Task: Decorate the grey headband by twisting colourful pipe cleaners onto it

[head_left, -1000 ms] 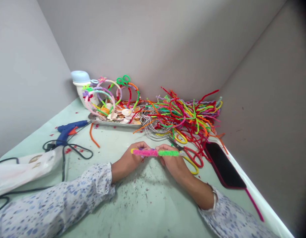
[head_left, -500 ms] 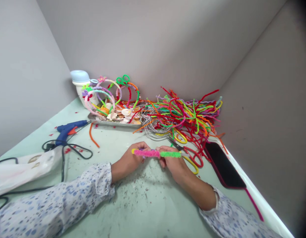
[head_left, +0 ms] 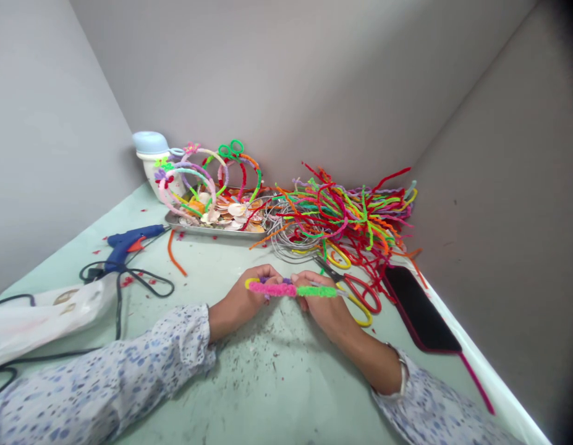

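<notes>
Below the tray (head_left: 212, 233), the left hand (head_left: 240, 303) and right hand (head_left: 326, 307) are pinching a fuzzy band (head_left: 279, 289) with their fingers, while done bands (head_left: 198, 176) are sitting on the tray and loose pipe cleaners (head_left: 346, 213) are lying beside it.

Chenille rod (head_left: 290, 290): hot pink, then neon green, yellow at the left end, a bit of purple behind it. Sleeves (head_left: 105, 377) white with blue speckles. Glue gun (head_left: 126, 241) blue, orange trigger. Scissors (head_left: 360, 295): one red handle, one yellow. Phone (head_left: 420, 309) black, pink-red edge. Stem pile (head_left: 346, 213) red, orange, lime, yellow, purple. Table (head_left: 267, 383) pale mint, dark flecks. Walls (head_left: 267, 80) plain grey.
</notes>
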Demonstrator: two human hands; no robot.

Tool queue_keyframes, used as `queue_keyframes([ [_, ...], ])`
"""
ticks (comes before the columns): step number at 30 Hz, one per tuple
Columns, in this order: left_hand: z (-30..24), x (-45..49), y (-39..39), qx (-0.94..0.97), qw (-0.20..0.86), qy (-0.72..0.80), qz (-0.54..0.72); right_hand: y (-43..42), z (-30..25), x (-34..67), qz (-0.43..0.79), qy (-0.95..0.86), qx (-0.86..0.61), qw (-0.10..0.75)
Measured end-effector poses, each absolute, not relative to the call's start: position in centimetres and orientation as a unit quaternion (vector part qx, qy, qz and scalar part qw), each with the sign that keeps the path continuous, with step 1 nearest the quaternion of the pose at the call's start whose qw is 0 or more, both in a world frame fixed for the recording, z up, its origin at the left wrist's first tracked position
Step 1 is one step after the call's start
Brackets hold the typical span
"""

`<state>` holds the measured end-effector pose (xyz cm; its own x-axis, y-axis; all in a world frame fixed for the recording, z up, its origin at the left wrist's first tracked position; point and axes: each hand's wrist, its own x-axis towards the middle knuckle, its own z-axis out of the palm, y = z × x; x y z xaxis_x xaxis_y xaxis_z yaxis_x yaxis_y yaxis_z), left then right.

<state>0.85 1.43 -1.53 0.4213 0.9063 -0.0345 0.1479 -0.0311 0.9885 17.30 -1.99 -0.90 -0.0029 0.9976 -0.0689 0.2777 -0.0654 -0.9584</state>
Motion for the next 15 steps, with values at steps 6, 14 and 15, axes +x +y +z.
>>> queue_keyframes([
  [6,-1.4,1.0,1.3,0.633,0.560,0.418,0.333,-1.7,-1.8,17.5,0.506,-0.514,-0.552,0.419],
  [14,-1.8,0.8,1.5,0.631,0.565,0.414,0.335,-1.6,-1.5,17.2,0.495,-0.522,-0.560,0.411],
  [15,-2.0,0.8,1.6,0.629,0.567,0.414,0.335,-1.6,-1.2,17.1,0.488,-0.526,-0.564,0.408],
])
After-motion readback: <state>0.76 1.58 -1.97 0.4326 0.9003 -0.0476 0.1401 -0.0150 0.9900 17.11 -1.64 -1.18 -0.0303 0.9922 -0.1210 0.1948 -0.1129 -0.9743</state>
